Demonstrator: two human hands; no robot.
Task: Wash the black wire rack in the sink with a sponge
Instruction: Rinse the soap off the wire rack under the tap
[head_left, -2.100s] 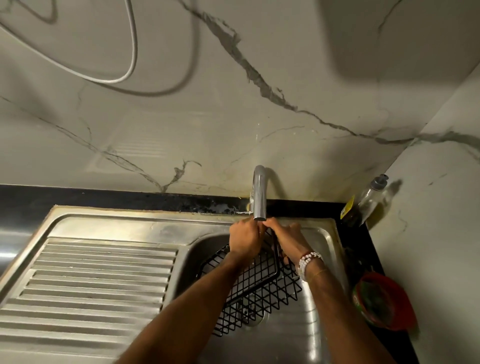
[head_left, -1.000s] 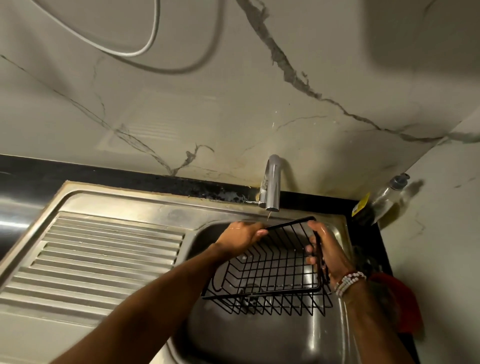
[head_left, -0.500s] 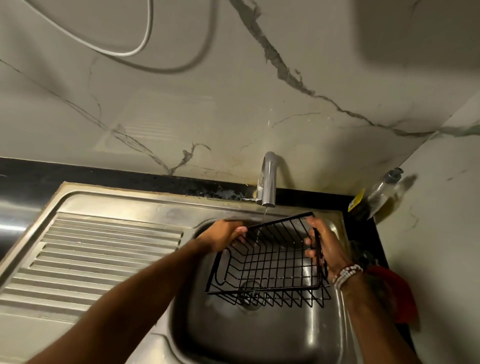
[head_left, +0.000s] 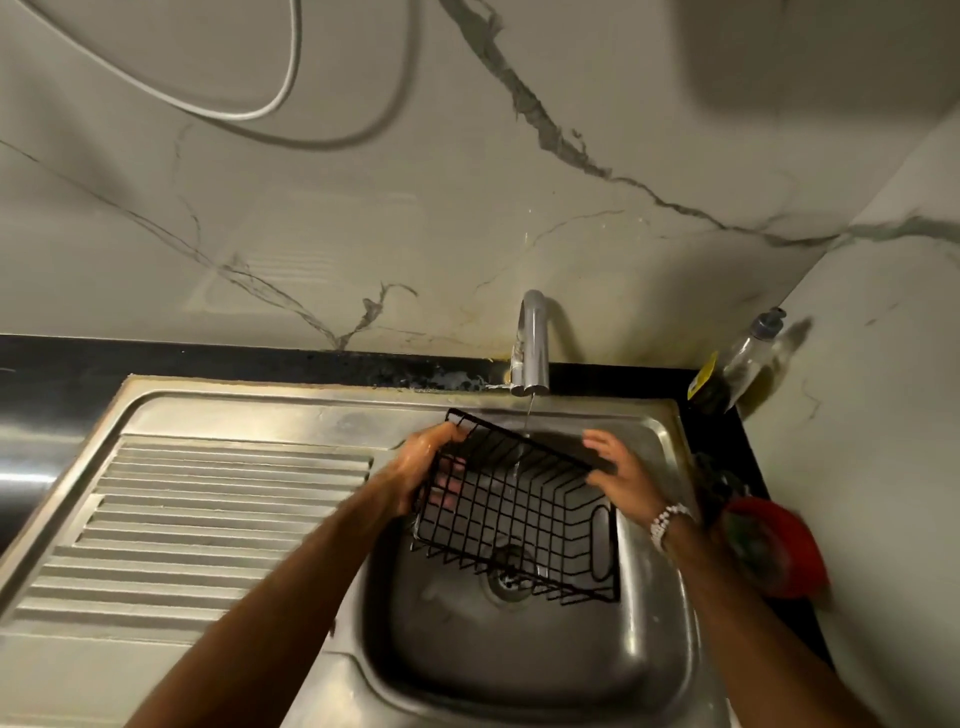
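Note:
The black wire rack (head_left: 524, 512) is held tilted over the steel sink basin (head_left: 524, 660), its grid bottom facing me. My left hand (head_left: 423, 467) grips its upper left corner, fingers showing through the mesh. My right hand (head_left: 621, 475) holds the right end of the top edge, a white bead bracelet on the wrist. A thin stream of water runs from the chrome tap (head_left: 534, 343) onto the rack. No sponge is in my hands; something green sits in the red bowl (head_left: 774, 551), too blurred to identify.
The ribbed steel drainboard (head_left: 208, 525) lies to the left of the basin. A clear soap bottle (head_left: 748, 353) leans in the back right corner on the black counter. The marble wall rises close behind and to the right. A white cable hangs on the wall above.
The rack has been turned and tilted: its top edge now slopes down to the right. My left hand shifted to the upper left corner, and my right hand moved up onto the top edge.

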